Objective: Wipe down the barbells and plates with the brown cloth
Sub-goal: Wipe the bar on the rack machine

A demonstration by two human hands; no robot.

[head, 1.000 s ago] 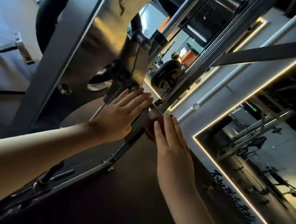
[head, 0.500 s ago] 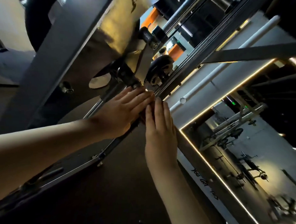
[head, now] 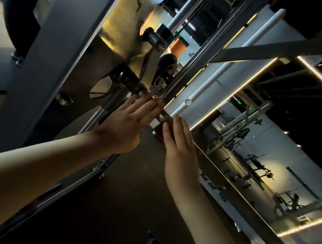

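Head view, strongly tilted: a short steel bar [head: 162,115] belonging to the rack runs with its long axis from upper left to lower right. Its dark, thicker section and bright collar lie at the upper-left end, and its lower-right end points toward the mirror wall [head: 258,155]. The left hand [head: 126,127] reaches in from the left edge, its fingers straight and together, laid flat across the bar just below the collar; it grips nothing. The right hand [head: 177,146] rises from the bottom edge, fingers likewise straight, pressing the brown cloth [head: 157,133] against the bar's lower-right end. Only a small reddish-brown patch of cloth shows beside and between the fingertips, and how it wraps the bar cannot be told. The two hands sit just beside each other, with a bare stretch of bar between them. Behind them, long rack rails [head: 200,64] cross the bar's axis, running from lower left to upper right. A glowing light strip [head: 234,95] borders the mirror, which reflects gym machines.
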